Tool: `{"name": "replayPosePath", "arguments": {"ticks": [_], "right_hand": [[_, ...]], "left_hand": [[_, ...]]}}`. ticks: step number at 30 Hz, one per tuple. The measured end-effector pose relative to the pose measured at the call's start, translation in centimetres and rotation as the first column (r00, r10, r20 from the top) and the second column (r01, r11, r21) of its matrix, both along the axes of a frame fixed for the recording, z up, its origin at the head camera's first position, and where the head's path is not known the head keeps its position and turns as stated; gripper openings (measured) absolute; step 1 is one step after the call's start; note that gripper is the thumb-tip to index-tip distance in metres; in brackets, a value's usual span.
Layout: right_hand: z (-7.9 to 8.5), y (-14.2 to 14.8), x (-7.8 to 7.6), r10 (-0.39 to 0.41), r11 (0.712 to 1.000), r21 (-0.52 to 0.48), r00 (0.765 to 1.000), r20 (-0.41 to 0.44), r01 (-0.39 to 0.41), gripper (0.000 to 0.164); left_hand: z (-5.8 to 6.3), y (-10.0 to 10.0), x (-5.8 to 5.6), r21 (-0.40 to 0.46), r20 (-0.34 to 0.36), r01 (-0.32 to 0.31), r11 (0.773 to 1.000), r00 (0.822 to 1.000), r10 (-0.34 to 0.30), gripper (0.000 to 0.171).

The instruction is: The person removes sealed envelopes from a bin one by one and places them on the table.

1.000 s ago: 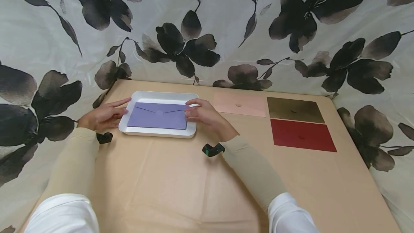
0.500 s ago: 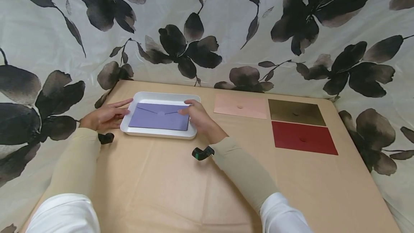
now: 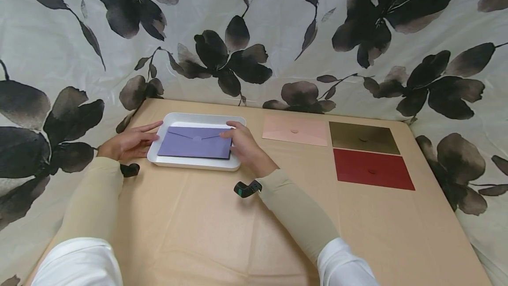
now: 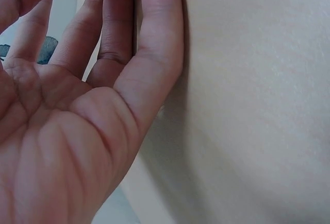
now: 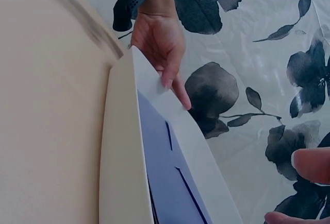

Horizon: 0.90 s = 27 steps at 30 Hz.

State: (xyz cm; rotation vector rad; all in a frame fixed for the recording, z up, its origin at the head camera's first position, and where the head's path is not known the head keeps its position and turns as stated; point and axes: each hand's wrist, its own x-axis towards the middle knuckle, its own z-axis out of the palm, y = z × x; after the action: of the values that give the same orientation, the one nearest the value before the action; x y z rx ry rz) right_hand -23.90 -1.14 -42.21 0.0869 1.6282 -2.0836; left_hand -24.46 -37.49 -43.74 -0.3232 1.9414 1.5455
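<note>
A purple envelope (image 3: pixel 194 142), flap side up, lies in a white tray (image 3: pixel 190 119) at the back left of the table. My right hand (image 3: pixel 244 144) grips the envelope at its right end, with the thumb on top; the fingers beyond the edge are partly hidden. A thin dark strip shows along the envelope's lower edge. My left hand (image 3: pixel 127 144) touches the tray's left end with fingers mostly straight. In the left wrist view its palm (image 4: pixel 56 136) faces the camera. The right wrist view shows the left thumb (image 5: pixel 168 77) at the tray's rim.
To the right of the tray lie a pink envelope (image 3: pixel 295 130), a dark gold one (image 3: pixel 363 137) and a red one (image 3: pixel 373 169). Behind the table (image 3: pixel 198 215) hangs a white cloth (image 3: pixel 285 21) with dark flowers, close to the table's back edge.
My right hand has moved slightly left, its thumb now on top of the purple envelope instead of at its right edge. The left hand stays at the tray.
</note>
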Motion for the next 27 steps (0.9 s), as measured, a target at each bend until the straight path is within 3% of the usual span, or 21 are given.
{"name": "replayPosePath", "arguments": {"ticks": [11, 27], "right_hand": [[0.00, 0.48, -0.20, -0.026, 0.999, 0.036, 0.999, 0.036, 0.025, 0.067], [-0.51, 0.27, 0.50, -0.046, 0.990, 0.133, 0.997, -0.066, 0.054, 0.061]], "left_hand": [[0.04, 0.00, -0.06, 0.018, -0.003, 0.014, 1.000, 1.000, -0.014, 0.079], [-0.20, -0.08, -0.19, -0.008, 0.001, 0.005, 1.000, 1.000, -0.005, 0.079]]}}
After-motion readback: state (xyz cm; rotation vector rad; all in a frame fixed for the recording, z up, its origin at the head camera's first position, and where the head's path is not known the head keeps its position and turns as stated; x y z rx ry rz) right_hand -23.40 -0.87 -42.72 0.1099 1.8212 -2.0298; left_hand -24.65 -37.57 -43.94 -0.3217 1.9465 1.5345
